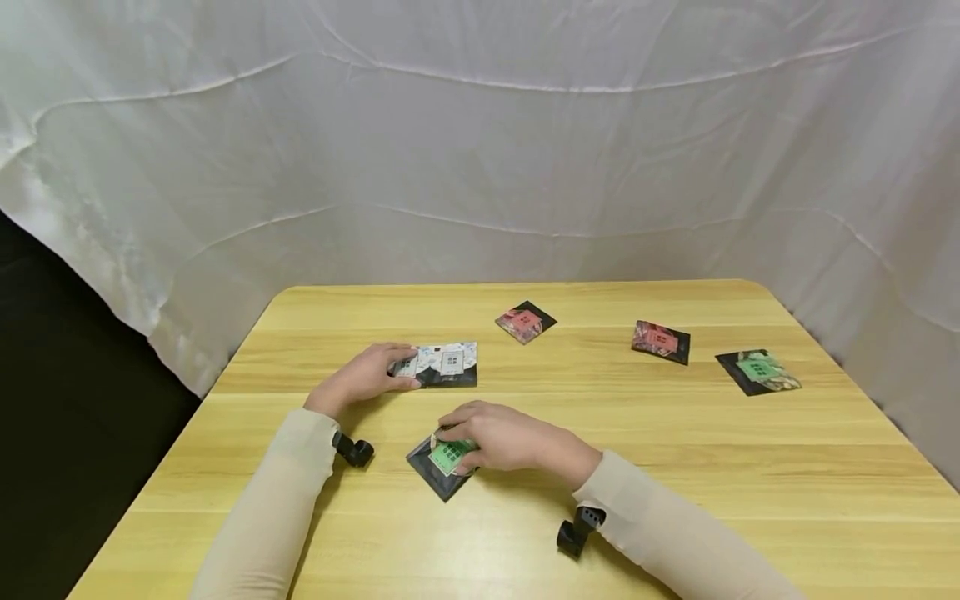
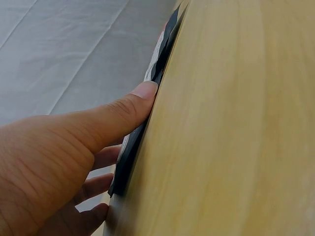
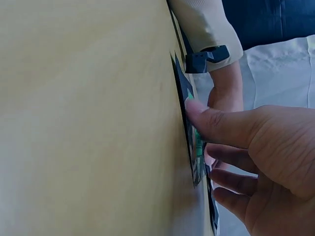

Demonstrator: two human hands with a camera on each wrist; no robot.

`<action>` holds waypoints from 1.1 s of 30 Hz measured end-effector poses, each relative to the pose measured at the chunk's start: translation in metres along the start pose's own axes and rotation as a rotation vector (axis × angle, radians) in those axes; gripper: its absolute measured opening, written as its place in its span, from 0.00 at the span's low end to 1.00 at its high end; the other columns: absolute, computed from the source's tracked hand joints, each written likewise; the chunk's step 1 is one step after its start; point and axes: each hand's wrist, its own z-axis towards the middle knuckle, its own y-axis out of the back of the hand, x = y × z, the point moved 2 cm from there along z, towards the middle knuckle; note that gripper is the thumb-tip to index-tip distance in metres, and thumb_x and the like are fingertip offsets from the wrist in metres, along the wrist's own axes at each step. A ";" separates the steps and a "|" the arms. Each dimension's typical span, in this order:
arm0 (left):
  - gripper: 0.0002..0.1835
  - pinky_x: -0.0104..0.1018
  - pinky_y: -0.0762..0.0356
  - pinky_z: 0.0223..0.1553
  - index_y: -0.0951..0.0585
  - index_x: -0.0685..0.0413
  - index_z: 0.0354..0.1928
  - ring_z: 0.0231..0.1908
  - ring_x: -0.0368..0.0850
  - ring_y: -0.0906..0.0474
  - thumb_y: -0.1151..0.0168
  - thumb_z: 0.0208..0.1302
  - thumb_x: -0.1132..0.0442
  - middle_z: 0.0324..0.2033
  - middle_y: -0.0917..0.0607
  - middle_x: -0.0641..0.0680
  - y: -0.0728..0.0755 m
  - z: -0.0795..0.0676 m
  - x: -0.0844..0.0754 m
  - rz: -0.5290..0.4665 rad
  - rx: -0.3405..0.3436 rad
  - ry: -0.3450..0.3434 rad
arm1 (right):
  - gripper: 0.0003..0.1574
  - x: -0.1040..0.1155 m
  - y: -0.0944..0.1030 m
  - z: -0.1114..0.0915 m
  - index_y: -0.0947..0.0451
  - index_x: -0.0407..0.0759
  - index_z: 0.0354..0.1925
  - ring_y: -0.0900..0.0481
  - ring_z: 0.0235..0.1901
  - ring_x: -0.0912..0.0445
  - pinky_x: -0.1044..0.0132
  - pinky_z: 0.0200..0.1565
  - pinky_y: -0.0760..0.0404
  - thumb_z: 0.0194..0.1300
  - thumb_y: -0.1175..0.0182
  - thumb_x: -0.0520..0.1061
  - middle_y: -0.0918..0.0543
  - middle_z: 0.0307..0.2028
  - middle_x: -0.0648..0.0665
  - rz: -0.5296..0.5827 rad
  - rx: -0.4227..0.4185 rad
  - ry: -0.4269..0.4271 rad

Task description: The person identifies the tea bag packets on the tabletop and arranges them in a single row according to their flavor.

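"What are you seeing in the lower middle of the head view?"

"I'm seeing a thin, square, black packet of plastic-looking film with a green label [image 1: 442, 464], sitting cornerwise there. The right hand [image 1: 501, 437] is pinching it, thumb at the label's lower right, fingers over the top corner. I'm not managing to tell whether it's lying fully flat."

"And the left hand [image 1: 366, 375]?"

"Up and left of that, it's gripping a flat black packet with a white printed face [image 1: 406, 368], thumb along the near edge, fingers reaching the far one. A matching white-faced packet [image 1: 452, 363] is lying just beside it, on the right."

"I'm watching the others. A thin black packet with a red label [image 1: 526, 322] is resting just right of the frame's centre, a second red-labelled packet [image 1: 661, 341] farther right, and a second green-labelled packet [image 1: 759, 371] toward the right side."

"Those three are lying on a yellow wood-grained table [image 1: 450, 550]. I'm also noticing beige sleeves [image 1: 262, 517] and a white cloth curtain [image 1: 525, 167] filling the top."
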 end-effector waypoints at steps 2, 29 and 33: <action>0.38 0.53 0.46 0.60 0.37 0.47 0.64 0.62 0.55 0.45 0.45 0.53 0.37 0.62 0.38 0.55 -0.001 0.000 0.000 0.001 0.000 -0.002 | 0.33 -0.001 0.000 -0.001 0.31 0.47 0.58 0.36 0.58 0.54 0.62 0.58 0.36 0.56 0.42 0.58 0.32 0.58 0.48 0.000 0.005 0.004; 0.38 0.55 0.47 0.60 0.37 0.46 0.64 0.62 0.57 0.47 0.46 0.54 0.37 0.63 0.39 0.55 -0.001 -0.002 0.000 -0.007 -0.003 0.004 | 0.35 0.000 0.003 -0.009 0.32 0.46 0.58 0.35 0.56 0.52 0.61 0.57 0.35 0.60 0.51 0.65 0.30 0.57 0.46 -0.084 -0.038 -0.069; 0.38 0.55 0.47 0.60 0.37 0.46 0.64 0.62 0.56 0.47 0.46 0.54 0.37 0.63 0.39 0.55 -0.001 -0.002 0.000 -0.013 0.000 0.004 | 0.39 0.006 0.001 -0.005 0.31 0.48 0.58 0.33 0.52 0.53 0.62 0.54 0.31 0.58 0.54 0.70 0.29 0.54 0.47 -0.134 -0.041 -0.079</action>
